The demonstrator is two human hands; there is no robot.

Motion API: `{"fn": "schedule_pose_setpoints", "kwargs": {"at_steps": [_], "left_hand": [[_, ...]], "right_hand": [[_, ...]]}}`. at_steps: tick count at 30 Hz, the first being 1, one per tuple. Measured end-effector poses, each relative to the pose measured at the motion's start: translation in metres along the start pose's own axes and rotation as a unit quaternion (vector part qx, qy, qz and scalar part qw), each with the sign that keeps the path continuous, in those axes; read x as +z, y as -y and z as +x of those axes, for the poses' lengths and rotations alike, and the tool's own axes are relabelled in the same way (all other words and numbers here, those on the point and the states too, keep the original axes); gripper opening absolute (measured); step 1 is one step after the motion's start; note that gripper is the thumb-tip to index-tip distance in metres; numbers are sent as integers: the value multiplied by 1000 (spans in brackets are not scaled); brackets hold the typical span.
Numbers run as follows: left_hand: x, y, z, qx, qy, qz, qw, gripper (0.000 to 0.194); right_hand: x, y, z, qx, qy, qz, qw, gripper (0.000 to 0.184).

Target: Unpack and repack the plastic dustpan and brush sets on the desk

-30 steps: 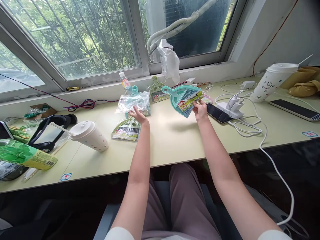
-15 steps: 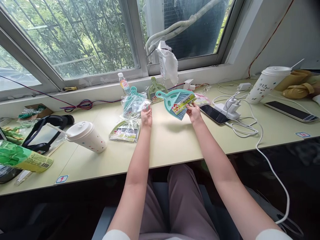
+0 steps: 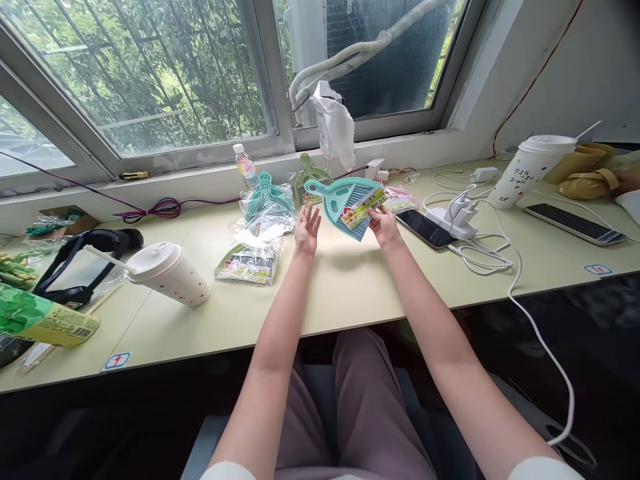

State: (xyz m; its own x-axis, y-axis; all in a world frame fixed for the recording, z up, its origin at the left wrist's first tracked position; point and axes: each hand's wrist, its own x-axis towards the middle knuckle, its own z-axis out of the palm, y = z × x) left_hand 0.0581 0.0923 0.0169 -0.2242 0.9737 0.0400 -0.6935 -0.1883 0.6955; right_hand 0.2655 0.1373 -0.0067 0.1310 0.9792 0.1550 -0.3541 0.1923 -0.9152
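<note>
1. Dustpan, turquoise with a striped brush nested in it, is at the centre of the frame, raised over the counter; its looped handle points to the upper left and its long axis slopes down to the lower right
2. Of the hands, the right hand grips the lower right end, at the label; the left hand is spread wide and bare, just left of it
3. Part of the right hand's grip is hidden, the label's small print is hard to read, clear plastic obscures the stacked dustpans left of centre, and a green-and-yellow pack is cut off by the left edge
4. The pale yellow counter crosses the frame below a window, with a white cup at left and a black phone right of centre
</note>
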Motion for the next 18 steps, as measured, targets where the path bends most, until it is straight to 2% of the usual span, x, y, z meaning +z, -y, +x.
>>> {"fn": "schedule_pose_setpoints", "kwargs": {"at_steps": [3,7,9,13,15,18], "left_hand": [[-9,-4,3,-20,0,36,999,30],[-9,10,2,-109,77,125,983,28],[-5,22,0,-124,98,170,973,28],[-1,36,-1,-94,44,212,972,28],[-3,36,1,-79,9,229,970,23],[-7,32,7,-64,-40,251,965,17]], "right_hand": [[-1,-1,0,-16,12,-14,1000,42],[1,-2,1,6,21,-17,1000,45],[2,-2,1,17,18,-19,999,44],[-1,-7,8,20,6,-44,999,32],[-8,-10,14,22,-40,-43,998,28],[-23,-15,24,38,-174,6,984,27]]}}
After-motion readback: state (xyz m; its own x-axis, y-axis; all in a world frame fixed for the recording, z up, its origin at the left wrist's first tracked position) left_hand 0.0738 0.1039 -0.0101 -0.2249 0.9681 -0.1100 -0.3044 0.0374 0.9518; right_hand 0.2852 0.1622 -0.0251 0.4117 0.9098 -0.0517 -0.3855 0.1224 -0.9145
